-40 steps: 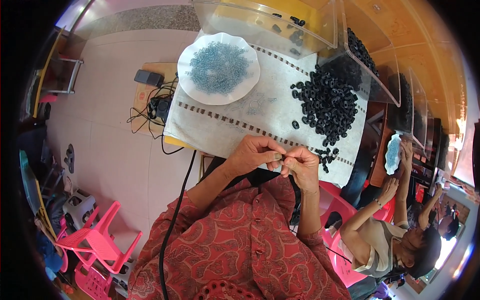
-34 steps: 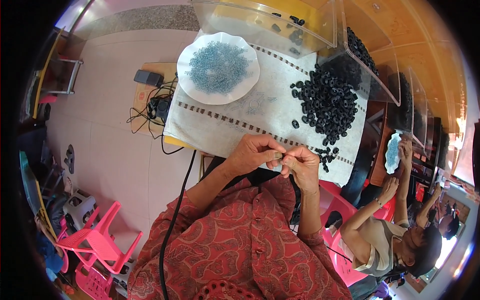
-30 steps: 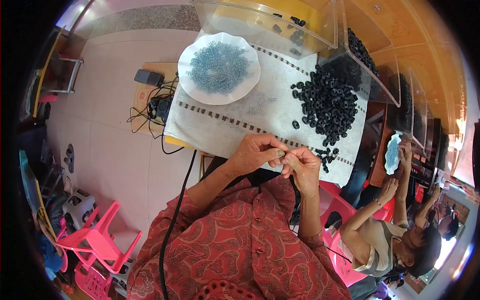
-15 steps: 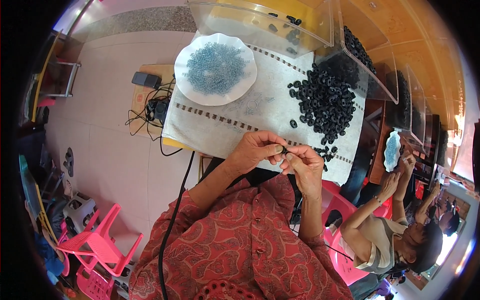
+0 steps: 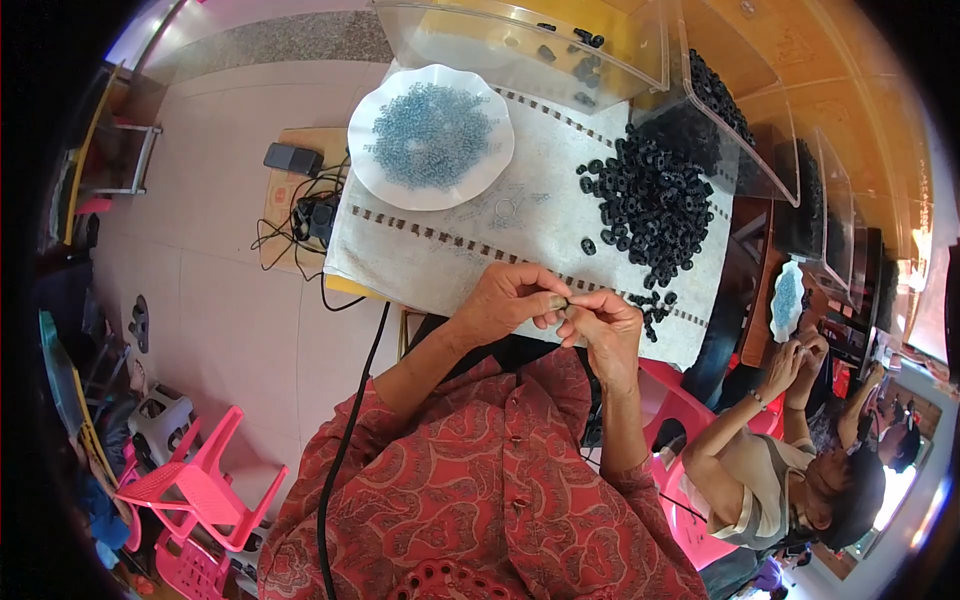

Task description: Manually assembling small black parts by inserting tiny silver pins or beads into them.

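Observation:
My left hand [image 5: 503, 303] and my right hand [image 5: 610, 338] meet at the near edge of a cloth-covered table, thumbs and fingertips pinched together. Between them is a small black plastic part [image 5: 567, 303], mostly covered by the fingers. Just beyond the right hand, a few loose black parts [image 5: 655, 312] lie on the white cloth [image 5: 400, 258]. Farther back to the right spreads a big pile of similar black parts [image 5: 655, 205]. At the far left of the table, a white scalloped plate [image 5: 362, 182] holds many tiny clear-bluish pieces [image 5: 430, 135].
Clear plastic bins [image 5: 520, 50] with black parts stand along the far side. A black cable [image 5: 350, 440] hangs beside my left arm. Pink chairs [image 5: 205, 480] stand at the lower left. On the right, another person [image 5: 770, 480] works beside a second plate [image 5: 786, 300].
My fingers have shifted slightly around the black part, which now shows less. The other person's hands have come together.

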The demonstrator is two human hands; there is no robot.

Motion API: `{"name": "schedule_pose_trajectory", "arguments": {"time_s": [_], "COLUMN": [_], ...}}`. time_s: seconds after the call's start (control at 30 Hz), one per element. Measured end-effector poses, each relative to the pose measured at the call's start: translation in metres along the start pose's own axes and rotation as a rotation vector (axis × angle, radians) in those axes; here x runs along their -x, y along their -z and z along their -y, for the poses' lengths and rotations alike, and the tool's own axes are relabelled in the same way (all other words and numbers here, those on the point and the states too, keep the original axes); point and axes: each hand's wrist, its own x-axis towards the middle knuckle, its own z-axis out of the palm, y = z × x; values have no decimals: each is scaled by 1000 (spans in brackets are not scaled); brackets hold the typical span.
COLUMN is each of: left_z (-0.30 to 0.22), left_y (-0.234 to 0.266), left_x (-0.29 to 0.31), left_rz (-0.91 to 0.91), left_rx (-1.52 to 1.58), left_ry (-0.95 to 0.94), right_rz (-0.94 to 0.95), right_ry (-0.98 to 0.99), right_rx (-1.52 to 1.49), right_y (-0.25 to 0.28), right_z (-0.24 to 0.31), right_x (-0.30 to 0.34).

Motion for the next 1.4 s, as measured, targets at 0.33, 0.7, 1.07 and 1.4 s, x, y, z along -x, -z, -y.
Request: {"name": "schedule_pose_trajectory", "arguments": {"time_s": [0.33, 0.7, 1.07, 1.4], "left_z": [-1, -9, 0, -4], "left_y": [5, -1, -5, -2], "left_x": [2, 2, 4, 14], "left_rz": [-5, -23, -83, -26], "left_rx": [15, 44, -182, -19], "left_ry": [1, -17, -96, -21], "right_rz": [-29, -51, -154, 151], "right_ry": [2, 27, -1, -35], "right_rx": [-2, 15, 69, -24], "right_y": [-11, -14, -23, 6], "right_z": [8, 11, 8, 7], "right_x": [4, 3, 5, 6]}}
